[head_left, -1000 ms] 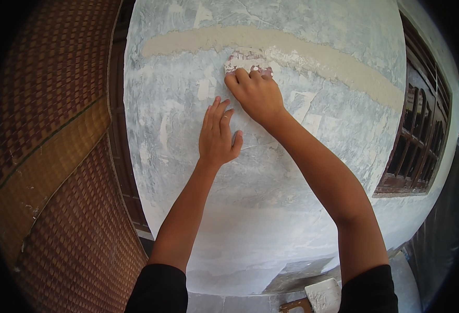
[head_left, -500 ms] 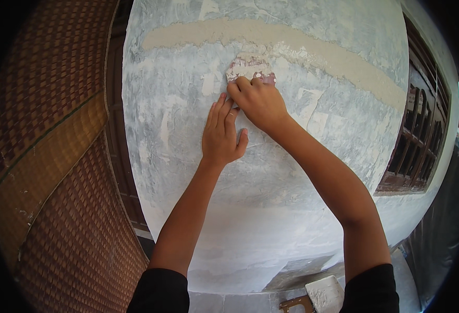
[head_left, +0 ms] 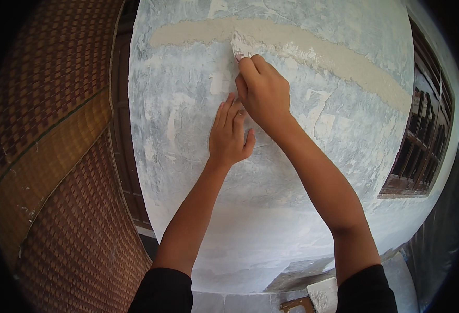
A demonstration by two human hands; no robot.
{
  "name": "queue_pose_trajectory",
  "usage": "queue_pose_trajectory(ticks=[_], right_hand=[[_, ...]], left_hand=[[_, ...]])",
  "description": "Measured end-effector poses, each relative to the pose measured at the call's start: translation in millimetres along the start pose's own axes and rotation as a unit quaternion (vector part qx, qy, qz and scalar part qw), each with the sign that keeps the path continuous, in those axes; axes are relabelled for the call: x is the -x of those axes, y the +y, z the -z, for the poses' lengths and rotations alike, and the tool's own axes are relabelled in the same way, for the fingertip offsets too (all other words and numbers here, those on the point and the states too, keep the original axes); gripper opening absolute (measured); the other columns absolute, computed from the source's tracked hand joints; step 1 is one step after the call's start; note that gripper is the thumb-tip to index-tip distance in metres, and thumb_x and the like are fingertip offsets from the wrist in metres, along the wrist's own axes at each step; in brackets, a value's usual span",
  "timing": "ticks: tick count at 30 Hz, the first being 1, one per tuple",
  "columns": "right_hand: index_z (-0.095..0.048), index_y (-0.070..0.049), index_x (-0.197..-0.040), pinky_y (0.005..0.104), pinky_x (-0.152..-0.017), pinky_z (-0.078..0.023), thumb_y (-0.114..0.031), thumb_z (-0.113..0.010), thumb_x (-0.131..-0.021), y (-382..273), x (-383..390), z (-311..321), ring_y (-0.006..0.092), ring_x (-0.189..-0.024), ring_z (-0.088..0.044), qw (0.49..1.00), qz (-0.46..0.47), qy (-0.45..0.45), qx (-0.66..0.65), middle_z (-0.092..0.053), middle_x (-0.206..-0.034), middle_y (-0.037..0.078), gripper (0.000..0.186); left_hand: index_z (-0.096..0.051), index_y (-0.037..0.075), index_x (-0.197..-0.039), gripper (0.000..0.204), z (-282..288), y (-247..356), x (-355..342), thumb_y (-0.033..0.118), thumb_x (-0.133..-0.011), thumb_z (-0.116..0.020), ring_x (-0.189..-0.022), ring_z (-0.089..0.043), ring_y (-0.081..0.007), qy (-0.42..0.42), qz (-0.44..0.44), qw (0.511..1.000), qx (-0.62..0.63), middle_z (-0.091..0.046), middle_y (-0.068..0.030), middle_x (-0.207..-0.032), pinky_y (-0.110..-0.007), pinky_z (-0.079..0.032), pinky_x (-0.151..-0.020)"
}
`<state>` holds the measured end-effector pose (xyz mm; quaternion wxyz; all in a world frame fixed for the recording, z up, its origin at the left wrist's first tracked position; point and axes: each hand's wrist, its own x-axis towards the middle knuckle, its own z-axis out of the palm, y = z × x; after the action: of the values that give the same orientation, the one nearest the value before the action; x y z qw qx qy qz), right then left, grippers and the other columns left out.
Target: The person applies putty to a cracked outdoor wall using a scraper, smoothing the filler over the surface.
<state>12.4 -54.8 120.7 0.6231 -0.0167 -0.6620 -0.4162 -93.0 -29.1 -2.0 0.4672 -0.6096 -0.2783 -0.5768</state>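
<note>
My right hand (head_left: 266, 91) is closed around a plaster-smeared scraper (head_left: 239, 48), its blade turned nearly edge-on against the wall. The scraper touches the lower edge of a beige plaster strip (head_left: 198, 32), which curves across the blotchy grey-white wall (head_left: 187, 125). White wet filler lies along the strip's lower side, to the right of the blade. Below and left of the right hand, my left hand (head_left: 231, 133) lies open with its fingers on the wall and nothing in it. Most of the scraper's grip is hidden by my right hand.
A woven brown mat (head_left: 57, 57) hangs on the left, beside a dark wooden door (head_left: 122, 104). On the right is a brown barred window (head_left: 419, 135). Low down, a plaster-coated white board (head_left: 323, 296) and a brown tool with a handle (head_left: 295, 305) lie on the grey tiles (head_left: 240, 302).
My right hand has turned the scraper from nearly flat to edge-on and moved it slightly up onto the strip's lower edge. The left hand has stayed flat on the wall.
</note>
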Motion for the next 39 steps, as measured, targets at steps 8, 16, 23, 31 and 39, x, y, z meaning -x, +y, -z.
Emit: queue_pose_trajectory(ticks=[8,16,23,31,39], right_hand=[[-0.048,-0.002,-0.084,0.0258,-0.061,-0.053,-0.006,-0.059,-0.098,-17.1,27.3,-1.2,0.0139,-0.067,-0.065,0.766,-0.47,0.122,-0.422,-0.06,-0.079,0.009,0.018],[-0.048,0.0,-0.092,0.0303,-0.069,-0.062,-0.009,-0.055,-0.102,-18.7,33.5,-19.7,0.0197,-0.076,-0.069,0.586,-0.552,0.182,-0.565,-0.062,-0.086,0.012,0.015],[-0.049,0.001,-0.092,0.0294,-0.067,-0.062,-0.009,-0.055,-0.102,-19.4,41.7,-12.5,0.0198,-0.075,-0.069,0.59,-0.584,0.18,-0.528,-0.064,-0.088,0.015,0.015],[-0.053,-0.001,-0.089,0.0268,-0.062,-0.055,-0.011,-0.055,-0.102,23.3,59.8,41.4,0.0117,-0.067,-0.064,0.787,-0.486,0.098,-0.368,-0.063,-0.081,0.006,0.016],[-0.067,-0.001,-0.109,0.0247,-0.059,-0.051,-0.021,-0.06,-0.101,105.6,-41.6,97.1,0.0105,-0.063,-0.062,0.921,-0.315,-0.082,-0.216,-0.069,-0.084,0.005,0.023]], left_hand=[[-0.045,0.001,-0.117,0.035,-2.3,-1.7,4.0,0.013,-0.086,-0.057,-0.134,-0.043,-0.0488,0.055,0.017,0.998,0.014,-0.049,-0.0254,-0.137,-0.06,-0.035,-0.11],[-0.045,0.002,-0.113,0.033,-4.9,-1.8,3.1,0.011,-0.083,-0.058,-0.133,-0.044,-0.0493,0.076,0.028,0.997,0.018,-0.05,-0.0256,-0.133,-0.06,-0.036,-0.109],[-0.044,0.003,-0.114,0.036,-6.8,-4.3,2.8,0.009,-0.081,-0.058,-0.133,-0.044,-0.0494,0.079,0.023,0.996,0.021,-0.049,-0.0255,-0.134,-0.06,-0.036,-0.109],[-0.043,0.001,-0.114,0.034,-5.3,-1.0,3.5,0.007,-0.084,-0.057,-0.131,-0.046,-0.0501,0.073,0.011,0.997,0.01,-0.051,-0.026,-0.134,-0.057,-0.04,-0.107],[-0.044,0.002,-0.114,0.026,-2.6,-5.5,5.9,0.015,-0.092,-0.051,-0.132,-0.046,-0.0477,0.067,0.004,0.997,-0.031,-0.052,-0.0251,-0.133,-0.055,-0.041,-0.107]])
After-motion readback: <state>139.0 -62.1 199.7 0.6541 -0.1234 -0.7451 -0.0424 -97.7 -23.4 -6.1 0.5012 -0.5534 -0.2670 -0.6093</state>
